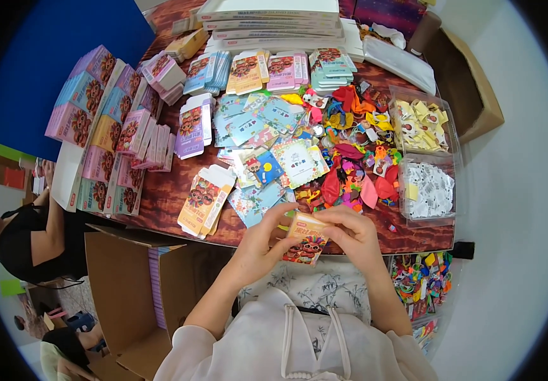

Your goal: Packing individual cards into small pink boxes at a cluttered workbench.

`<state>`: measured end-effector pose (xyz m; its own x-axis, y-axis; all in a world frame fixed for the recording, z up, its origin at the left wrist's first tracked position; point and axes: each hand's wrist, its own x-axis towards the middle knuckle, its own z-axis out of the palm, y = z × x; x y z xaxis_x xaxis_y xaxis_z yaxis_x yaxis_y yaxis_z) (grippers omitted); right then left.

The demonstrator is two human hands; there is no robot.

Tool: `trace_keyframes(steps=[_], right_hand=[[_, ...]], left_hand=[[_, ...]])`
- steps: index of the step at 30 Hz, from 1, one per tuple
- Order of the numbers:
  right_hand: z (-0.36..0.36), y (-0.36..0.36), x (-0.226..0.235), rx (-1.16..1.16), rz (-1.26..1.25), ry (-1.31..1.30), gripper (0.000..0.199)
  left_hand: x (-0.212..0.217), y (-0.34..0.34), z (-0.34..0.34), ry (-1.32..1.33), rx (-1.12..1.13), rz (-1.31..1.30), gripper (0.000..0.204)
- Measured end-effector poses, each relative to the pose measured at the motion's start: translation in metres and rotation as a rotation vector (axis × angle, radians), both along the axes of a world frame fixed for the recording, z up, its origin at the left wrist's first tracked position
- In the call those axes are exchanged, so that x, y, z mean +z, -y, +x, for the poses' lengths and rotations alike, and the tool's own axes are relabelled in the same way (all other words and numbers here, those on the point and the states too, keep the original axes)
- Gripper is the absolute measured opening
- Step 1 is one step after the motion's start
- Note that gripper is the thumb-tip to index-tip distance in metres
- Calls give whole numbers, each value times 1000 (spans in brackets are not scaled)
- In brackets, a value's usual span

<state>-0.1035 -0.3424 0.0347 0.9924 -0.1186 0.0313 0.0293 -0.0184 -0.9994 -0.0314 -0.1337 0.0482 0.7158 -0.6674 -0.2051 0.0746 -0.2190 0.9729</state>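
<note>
Both hands hold a small orange printed carton [305, 246] upright over the table's front edge. My left hand [262, 240] grips its left side, thumb on the front. At the upper right, my right hand [352, 233] pinches the carton by its top edge. Whether the top flap is tucked in cannot be told. Just beyond my left hand lie scattered printed cards [255, 202]. A stack of flattened orange cartons [205, 198] rests to their left. Past my right hand is a heap of colourful small toys and balloons [350, 178].
Rows of filled cartons [105, 127] stand at left. Clear trays hold yellow packets [421, 124] and white packets [429, 190] at right. White trays [270, 25] are stacked at the back. An open cardboard box [121, 286] sits below left; a person [29, 235] is beyond it.
</note>
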Motion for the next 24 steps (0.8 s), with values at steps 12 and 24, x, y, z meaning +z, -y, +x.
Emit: trace_keyframes(steps=[12, 24], right_hand=[[4, -9, 13, 14, -475, 264, 25], [4, -31, 0, -25, -204, 125, 22]], left_hand=[[1, -2, 1, 80, -56, -14, 54], [-3, -13, -4, 146, -10, -49, 51]])
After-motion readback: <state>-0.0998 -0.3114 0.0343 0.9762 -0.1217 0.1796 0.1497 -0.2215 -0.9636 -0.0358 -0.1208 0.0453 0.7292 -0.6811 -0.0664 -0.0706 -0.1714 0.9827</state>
